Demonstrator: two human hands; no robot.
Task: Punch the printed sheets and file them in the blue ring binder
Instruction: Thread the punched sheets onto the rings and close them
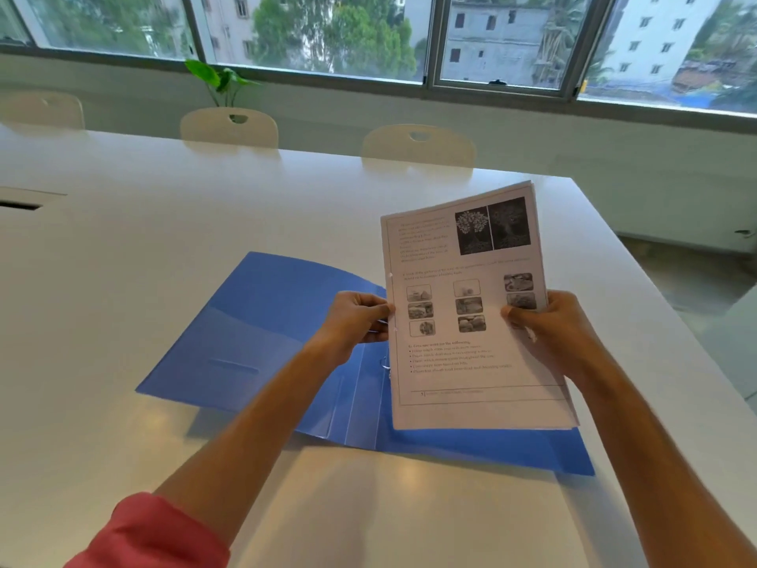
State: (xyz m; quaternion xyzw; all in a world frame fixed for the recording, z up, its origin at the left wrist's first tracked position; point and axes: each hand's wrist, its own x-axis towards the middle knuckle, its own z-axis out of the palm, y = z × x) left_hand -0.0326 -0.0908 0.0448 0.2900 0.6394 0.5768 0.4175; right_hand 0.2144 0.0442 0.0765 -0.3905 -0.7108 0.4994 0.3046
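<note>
A stack of printed sheets [471, 321] with text and grey pictures is held tilted up above the open blue ring binder [262, 330], which lies flat on the white table. Punched holes show along the stack's left edge. My left hand [356, 317] pinches that left edge near the holes. My right hand [549, 325] grips the right edge, thumb on the front page. A metal ring [385, 362] of the binder peeks out just left of the stack's lower part. The stack hides the binder's right half.
The white table [164, 223] stretches left and far; its right edge drops to the floor at the right. Three pale chairs [229, 127] stand along the far side under a window. A cable slot [20, 205] sits at the table's left.
</note>
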